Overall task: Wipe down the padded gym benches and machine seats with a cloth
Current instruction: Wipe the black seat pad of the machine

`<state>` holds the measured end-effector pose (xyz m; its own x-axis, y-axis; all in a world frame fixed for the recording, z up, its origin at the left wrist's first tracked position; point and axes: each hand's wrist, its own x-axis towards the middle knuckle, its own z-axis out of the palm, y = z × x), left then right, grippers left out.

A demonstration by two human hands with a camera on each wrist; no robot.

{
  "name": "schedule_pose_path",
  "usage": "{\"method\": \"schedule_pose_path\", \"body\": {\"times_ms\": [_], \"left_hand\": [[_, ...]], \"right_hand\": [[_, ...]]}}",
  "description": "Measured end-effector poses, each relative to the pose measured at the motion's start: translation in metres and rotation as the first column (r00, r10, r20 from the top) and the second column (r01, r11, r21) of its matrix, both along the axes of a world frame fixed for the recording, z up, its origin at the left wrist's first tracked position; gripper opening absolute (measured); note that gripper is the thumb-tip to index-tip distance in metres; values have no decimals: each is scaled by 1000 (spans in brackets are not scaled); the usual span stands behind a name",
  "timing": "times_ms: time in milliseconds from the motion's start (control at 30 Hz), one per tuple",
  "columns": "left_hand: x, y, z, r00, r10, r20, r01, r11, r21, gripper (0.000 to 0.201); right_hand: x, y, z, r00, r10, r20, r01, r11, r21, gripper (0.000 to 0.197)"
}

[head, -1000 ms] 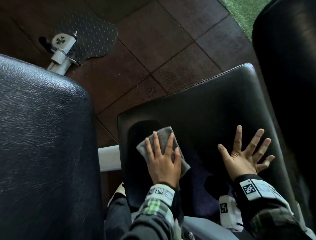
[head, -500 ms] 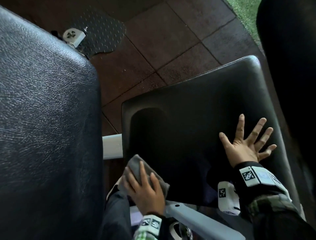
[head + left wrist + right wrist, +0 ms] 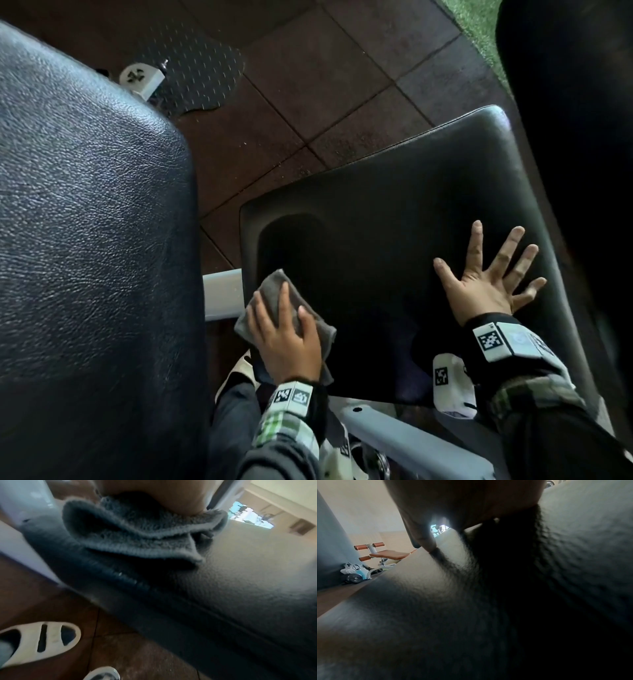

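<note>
A black padded machine seat (image 3: 394, 192) fills the middle of the head view. My left hand (image 3: 284, 339) lies with straight fingers on a folded grey cloth (image 3: 274, 287) and presses it onto the seat's near left corner. The left wrist view has the cloth (image 3: 137, 534) bunched under my palm, over the seat's edge (image 3: 240, 588). My right hand (image 3: 486, 287) rests flat on the seat's right side with fingers spread wide and holds nothing. In the right wrist view its palm (image 3: 462, 500) hovers close over the grainy pad (image 3: 436, 601).
A large black pad (image 3: 85, 240) rises close on the left, and another dark pad (image 3: 575, 137) on the right. A white frame tube (image 3: 222, 294) runs between left pad and seat. Brown floor tiles lie beyond, with a studded footplate (image 3: 198, 75). My sandal (image 3: 39, 641) stands below. An orange bench (image 3: 388, 554) stands far off.
My left hand drew the cloth from the seat's middle left back to its near left corner, then slid a little forward again. The right hand stayed flat in place.
</note>
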<state>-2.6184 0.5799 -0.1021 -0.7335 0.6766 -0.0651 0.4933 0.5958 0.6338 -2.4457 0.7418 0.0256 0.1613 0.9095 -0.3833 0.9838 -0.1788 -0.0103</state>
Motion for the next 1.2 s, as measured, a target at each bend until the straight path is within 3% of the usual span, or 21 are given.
{"method": "schedule_pose_path", "body": {"times_ms": [133,300,467,667,833,900,967,1100,1200], "left_hand": [[27,-23,9,998,-29,58,28,1000,9,48],[55,-8,21,932,-361,21,356,927,118,45],[70,42,45,719,-695,19,675,704,221,45],[31,71,56,397,-891,219,811,452,371,61],[-13,86,52,288,-941,180,862,336,380,63],[-24,89,48,278,-950,140,885,310,347,63],[-26,88,46,322,-942,88,888,334,316,63],[0,75,56,471,-867,-163,882,460,104,59],[25,66,57,537,-835,-119,843,537,38,66]], "right_hand": [[3,0,0,1000,4,-26,-3,1000,27,79],[11,-8,1,989,25,-148,-10,994,105,74],[11,-56,-10,952,102,-289,6,937,350,57],[-15,-115,-21,899,120,-421,101,879,466,46],[-53,-106,-33,909,133,-396,33,922,387,54],[-62,-102,-39,919,88,-383,57,935,351,55],[-64,-102,-42,919,59,-391,92,930,356,54],[-48,-99,-34,932,12,-362,140,910,390,58],[-26,-92,-24,943,-33,-330,155,924,350,66]]}}
